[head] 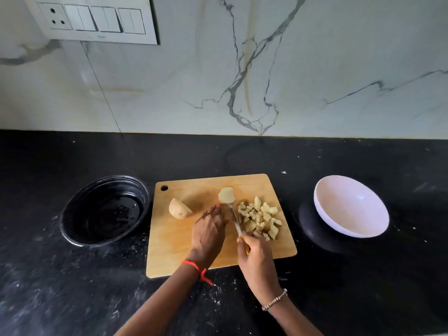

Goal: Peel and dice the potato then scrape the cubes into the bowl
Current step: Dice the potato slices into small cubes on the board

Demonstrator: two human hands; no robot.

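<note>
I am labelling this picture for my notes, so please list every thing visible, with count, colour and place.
cutting board: one, wooden, counter middle
knife: one, yellow handle, blade over board middle
potato cubes: one pile, pale, board's right
potato piece: one, pale, at knife tip
potato chunk: one, pale, board's left
white bowl: one, right of board
black bowl: one, left of board
switch panel: one, grey, wall upper left
left hand: fingertips by potato piece
right hand: grips knife

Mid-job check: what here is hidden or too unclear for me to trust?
- Head view, knife: handle mostly covered by the right hand; blade motion-blurred, contact with the potato piece unclear.
- Head view, black bowl: interior too dark to tell contents.
- Head view, left hand: fingertips blurred, grip unclear.
</note>
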